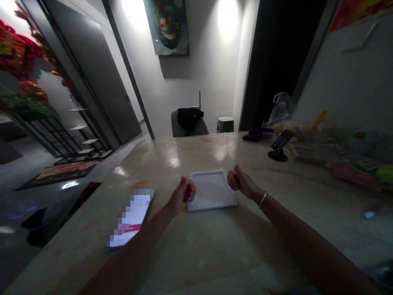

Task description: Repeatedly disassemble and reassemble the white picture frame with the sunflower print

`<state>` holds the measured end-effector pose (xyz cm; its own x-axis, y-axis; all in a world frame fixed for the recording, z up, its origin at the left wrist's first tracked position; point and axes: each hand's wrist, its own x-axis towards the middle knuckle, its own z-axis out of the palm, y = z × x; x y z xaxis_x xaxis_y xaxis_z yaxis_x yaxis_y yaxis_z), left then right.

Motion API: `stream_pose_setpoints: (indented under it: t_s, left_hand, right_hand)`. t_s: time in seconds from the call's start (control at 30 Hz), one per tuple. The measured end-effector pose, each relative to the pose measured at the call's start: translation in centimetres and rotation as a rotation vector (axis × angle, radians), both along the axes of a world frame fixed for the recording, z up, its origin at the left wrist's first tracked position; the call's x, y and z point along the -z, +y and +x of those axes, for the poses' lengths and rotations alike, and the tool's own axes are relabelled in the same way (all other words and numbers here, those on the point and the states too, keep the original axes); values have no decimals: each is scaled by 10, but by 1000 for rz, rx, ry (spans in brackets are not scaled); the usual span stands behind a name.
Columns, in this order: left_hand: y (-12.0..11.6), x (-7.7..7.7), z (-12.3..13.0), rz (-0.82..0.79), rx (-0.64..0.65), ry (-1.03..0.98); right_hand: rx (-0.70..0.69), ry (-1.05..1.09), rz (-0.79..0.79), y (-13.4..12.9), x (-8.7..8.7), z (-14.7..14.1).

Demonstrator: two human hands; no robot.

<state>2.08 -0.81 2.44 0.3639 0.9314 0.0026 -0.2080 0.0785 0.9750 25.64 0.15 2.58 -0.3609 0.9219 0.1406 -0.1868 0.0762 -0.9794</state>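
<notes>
Over the glossy table point(196, 250), the left hand point(183, 195) and right hand point(241, 183) form loose fists at opposite edges of a white tray point(211, 191). A phone point(130, 219), its screen pixelated, lies lower left of the tray.

A home with stone counter point(196, 241) and framed painting point(167, 26).

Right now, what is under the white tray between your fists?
The white tray lies flat on the polished counter, which shows around it. Whatever is directly beneath the tray cannot be seen, because the tray covers it. The left hand and right hand sit at its sides.
</notes>
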Motion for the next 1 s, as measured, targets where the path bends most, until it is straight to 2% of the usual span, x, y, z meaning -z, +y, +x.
stream_pose_setpoints:
  t_s: [0.13, 0.27, 0.43, 0.5, 0.6, 0.67, 0.73, 0.87, 1.0]
  left_hand:
    - [5, 10, 1, -35, 1, -7]
    - [8, 16, 0, -54, -17, 4]
    - [5, 14, 1, -47, -58, 58]
    - [4, 14, 1, -31, -109, 81]
    - [5, 15, 0, 40, -283, 155]
    - [7, 18, -2, 112, -418, 214]
    - [9, 21, -4, 194, -510, 302]
    - [14, 29, -8, 328, -521, 578]
    - [17, 35, -8, 437, -484, 749]
  right_hand:
    - [-85, 8, -79, 3, 12, -5]
    - [-90, -62, -147, 7, 24, -8]
    - [-66, -51, -170, 6, 22, -9]
    - [8, -76, -131, 6, 22, -7]
    - [243, -215, 4, 10, 24, -4]
    - [404, -377, 103, 14, 27, 0]
    - [499, -590, 208, 17, 29, 3]
    - [538, -950, 334, 18, 30, 4]
    - [511, -948, 292, 17, 31, 2]
